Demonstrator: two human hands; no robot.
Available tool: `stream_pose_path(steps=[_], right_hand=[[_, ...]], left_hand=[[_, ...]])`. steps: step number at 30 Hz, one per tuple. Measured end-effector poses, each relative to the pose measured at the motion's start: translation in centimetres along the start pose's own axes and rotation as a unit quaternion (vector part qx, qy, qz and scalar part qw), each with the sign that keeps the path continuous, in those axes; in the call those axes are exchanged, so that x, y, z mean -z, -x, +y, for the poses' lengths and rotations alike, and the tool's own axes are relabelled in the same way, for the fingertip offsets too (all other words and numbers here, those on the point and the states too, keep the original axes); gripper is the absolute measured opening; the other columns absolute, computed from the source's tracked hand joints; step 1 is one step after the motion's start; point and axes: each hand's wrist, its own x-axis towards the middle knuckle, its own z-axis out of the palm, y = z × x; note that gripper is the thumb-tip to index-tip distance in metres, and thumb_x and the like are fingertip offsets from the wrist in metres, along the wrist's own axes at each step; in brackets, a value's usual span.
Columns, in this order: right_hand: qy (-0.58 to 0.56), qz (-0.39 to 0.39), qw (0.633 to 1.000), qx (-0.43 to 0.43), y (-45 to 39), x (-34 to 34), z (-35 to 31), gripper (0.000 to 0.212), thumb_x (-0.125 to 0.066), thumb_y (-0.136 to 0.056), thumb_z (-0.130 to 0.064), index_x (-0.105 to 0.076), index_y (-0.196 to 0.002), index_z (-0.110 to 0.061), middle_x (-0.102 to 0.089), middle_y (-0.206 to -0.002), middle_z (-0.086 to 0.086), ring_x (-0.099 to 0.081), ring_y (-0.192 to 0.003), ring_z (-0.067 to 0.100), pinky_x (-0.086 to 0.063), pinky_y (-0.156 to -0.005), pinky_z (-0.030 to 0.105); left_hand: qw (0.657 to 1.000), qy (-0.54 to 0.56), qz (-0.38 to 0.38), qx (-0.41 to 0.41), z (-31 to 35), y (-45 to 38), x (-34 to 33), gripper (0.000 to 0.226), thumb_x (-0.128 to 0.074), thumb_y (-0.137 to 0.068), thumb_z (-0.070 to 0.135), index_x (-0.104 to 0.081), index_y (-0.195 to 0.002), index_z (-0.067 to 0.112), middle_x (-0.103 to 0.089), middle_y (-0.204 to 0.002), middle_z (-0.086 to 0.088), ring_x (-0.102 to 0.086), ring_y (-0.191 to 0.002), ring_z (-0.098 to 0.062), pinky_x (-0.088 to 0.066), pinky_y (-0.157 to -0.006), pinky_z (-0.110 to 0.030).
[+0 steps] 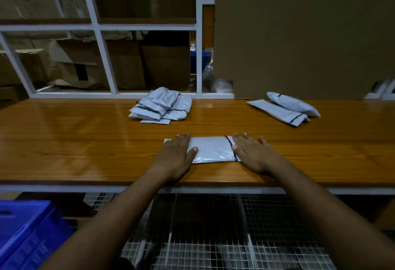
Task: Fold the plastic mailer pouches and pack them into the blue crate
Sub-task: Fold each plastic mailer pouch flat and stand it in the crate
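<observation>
Now flattening mailer pouch (pixel 210 149) on table (pixel 85 141) near front edge, left hand (pixel 173 156) and right hand (pixel 254 154) both spread flat, gripping nothing, pressing opposite ends, likely to set crease; blue crate (pixel 27 233) waiting lower left.

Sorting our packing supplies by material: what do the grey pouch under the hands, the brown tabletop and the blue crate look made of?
Flat grey mailer pouch: thin plastic film, going by its sheen and fine wrinkles. Glossy brown tabletop: wood or wood-look laminate, with grain lines and glare streaks; which one is unclear. Blue crate: probably rigid moulded plastic, uniform colour with ribbed walls.
</observation>
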Motion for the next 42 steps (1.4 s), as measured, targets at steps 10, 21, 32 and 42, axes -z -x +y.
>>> stream_pose_path(steps=[10, 21, 32, 42], right_hand=[[0.038, 0.034, 0.998, -0.022, 0.7, 0.0, -1.1, 0.062, -0.009, -0.106, -0.05, -0.009, -0.161, -0.02, -0.007, -0.168, -0.001, 0.001, -0.155, 0.017, 0.0, -0.123, 0.055], [-0.048, 0.16, 0.982, 0.087, 4.9, -1.2, -9.0, 0.049, -0.031, -0.106, -0.048, -0.061, -0.132, -0.02, -0.055, -0.145, 0.003, -0.038, -0.143, 0.019, -0.022, -0.12, 0.045], [-0.22, 0.172, 0.909, 0.31, 4.1, -1.9, -24.9, 0.038, -0.051, -0.102, -0.037, -0.062, -0.136, -0.024, -0.07, -0.12, 0.001, -0.062, -0.111, 0.02, -0.054, -0.086, 0.04], [-0.265, 0.066, 0.857, 0.436, 2.1, -6.3, -43.6, 0.049, -0.049, -0.103, -0.035, -0.044, -0.15, -0.022, -0.06, -0.138, 0.005, -0.061, -0.115, 0.024, -0.047, -0.097, 0.032]], left_hand=[[0.992, -0.083, 0.087, -0.035, 0.8, 1.2, -0.1, 0.066, -0.02, -0.105, 0.054, -0.014, -0.161, 0.018, -0.014, -0.168, -0.002, -0.008, -0.154, -0.018, -0.002, -0.125, -0.041], [0.969, -0.14, 0.121, -0.162, -4.9, 9.4, -0.2, 0.084, -0.07, -0.089, 0.046, -0.03, -0.156, 0.017, -0.028, -0.164, -0.005, -0.034, -0.147, -0.024, -0.037, -0.114, -0.042], [0.96, -0.124, 0.227, -0.11, -19.4, 19.9, 6.4, 0.044, -0.056, -0.087, 0.026, -0.066, -0.126, 0.008, -0.068, -0.127, -0.007, -0.057, -0.119, -0.02, -0.043, -0.092, -0.036], [0.967, -0.117, 0.199, 0.112, -33.5, 33.8, 9.0, 0.046, -0.066, -0.072, 0.0, -0.074, -0.115, 0.013, -0.074, -0.114, -0.006, -0.068, -0.104, -0.027, -0.052, -0.087, -0.035]])
